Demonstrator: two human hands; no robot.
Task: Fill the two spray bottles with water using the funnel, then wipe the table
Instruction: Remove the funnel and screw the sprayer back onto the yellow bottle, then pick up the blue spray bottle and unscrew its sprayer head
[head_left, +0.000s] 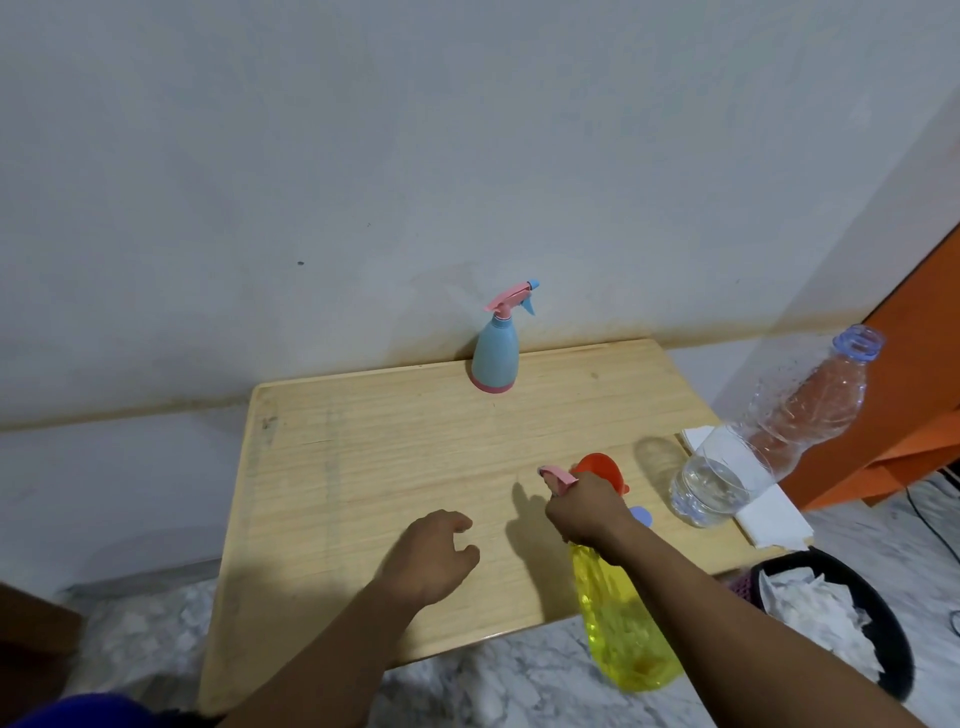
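Observation:
A blue spray bottle (495, 353) with a pink trigger head stands upright at the far edge of the wooden table (395, 457), against the wall. My right hand (587, 509) grips the pink spray head of a yellow spray bottle (623, 629), which stands near the table's front right edge. An orange funnel (600, 467) sits just behind that hand. My left hand (434, 553) hovers over the table with loosely curled fingers, holding nothing. A clear plastic water bottle (753, 447) without its cap stands at the right, about a third full.
A folded white cloth or paper (769, 519) lies under the water bottle on the table's right edge. A blue cap (643, 517) lies beside my right hand. A black bin (841, 618) holding crumpled white paper stands on the marble floor at right, beside an orange cabinet (914, 405).

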